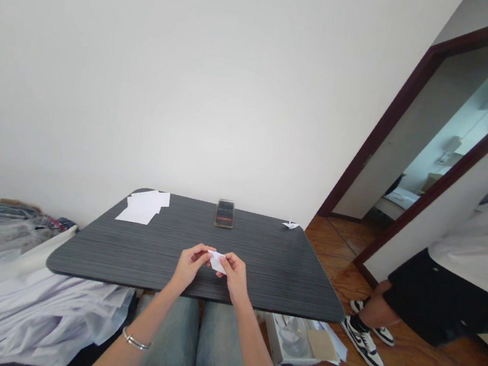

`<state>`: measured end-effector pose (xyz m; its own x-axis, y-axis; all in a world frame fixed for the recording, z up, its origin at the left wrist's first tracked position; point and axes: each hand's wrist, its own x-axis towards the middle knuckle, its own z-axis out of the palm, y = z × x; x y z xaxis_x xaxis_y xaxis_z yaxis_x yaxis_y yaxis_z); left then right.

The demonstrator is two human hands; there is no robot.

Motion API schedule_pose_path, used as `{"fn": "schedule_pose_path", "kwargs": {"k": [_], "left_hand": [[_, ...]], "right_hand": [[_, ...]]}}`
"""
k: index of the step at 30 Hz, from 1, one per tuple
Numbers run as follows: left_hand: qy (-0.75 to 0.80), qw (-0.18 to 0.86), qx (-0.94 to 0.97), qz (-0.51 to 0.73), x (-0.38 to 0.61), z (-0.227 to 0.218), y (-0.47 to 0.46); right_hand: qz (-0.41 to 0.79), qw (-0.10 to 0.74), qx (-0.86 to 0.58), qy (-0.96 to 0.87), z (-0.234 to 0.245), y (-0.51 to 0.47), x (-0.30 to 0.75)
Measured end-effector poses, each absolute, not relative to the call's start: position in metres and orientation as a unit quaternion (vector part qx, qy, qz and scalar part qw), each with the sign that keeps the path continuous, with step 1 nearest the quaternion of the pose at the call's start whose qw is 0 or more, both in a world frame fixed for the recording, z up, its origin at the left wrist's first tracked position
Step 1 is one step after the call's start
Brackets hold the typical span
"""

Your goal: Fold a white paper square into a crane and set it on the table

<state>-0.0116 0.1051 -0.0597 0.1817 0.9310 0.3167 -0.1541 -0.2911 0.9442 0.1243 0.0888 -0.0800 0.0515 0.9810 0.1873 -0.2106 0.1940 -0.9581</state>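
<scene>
A small folded piece of white paper (216, 261) is held between my two hands, over the front part of the dark table (159, 262). My left hand (190, 262) pinches its left side with thumb and fingers. On the other side, my right hand (233, 270) grips the right edge, thumb on top. Some fingers are hidden behind the paper. At the table's back right stands a folded white paper figure (290, 225), which looks like a crane. Several white paper sheets (143, 206) lie overlapping at the back left.
A phone-like dark device (225, 213) sits at the back middle by the wall. Clothes in plastic (32, 310) are heaped at the left. A box of papers (287, 351) is on the floor at the right. Another person (466, 259) stands right of the table, near a doorway.
</scene>
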Motion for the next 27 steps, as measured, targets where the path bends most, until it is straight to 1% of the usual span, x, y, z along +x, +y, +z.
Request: {"fn": "schedule_pose_path", "kwargs": {"k": [20,27], "left_hand": [[0.326,0.508,0.553,0.573,-0.0081,-0.0641,0.1077],[0.328,0.495,0.580,0.557,-0.0089,-0.0624,0.1048]], "right_hand": [[0.466,0.594,-0.416,-0.507,-0.0840,0.0897,0.1229],[0.461,0.604,-0.416,-0.500,-0.0800,0.0875,0.1246]]}}
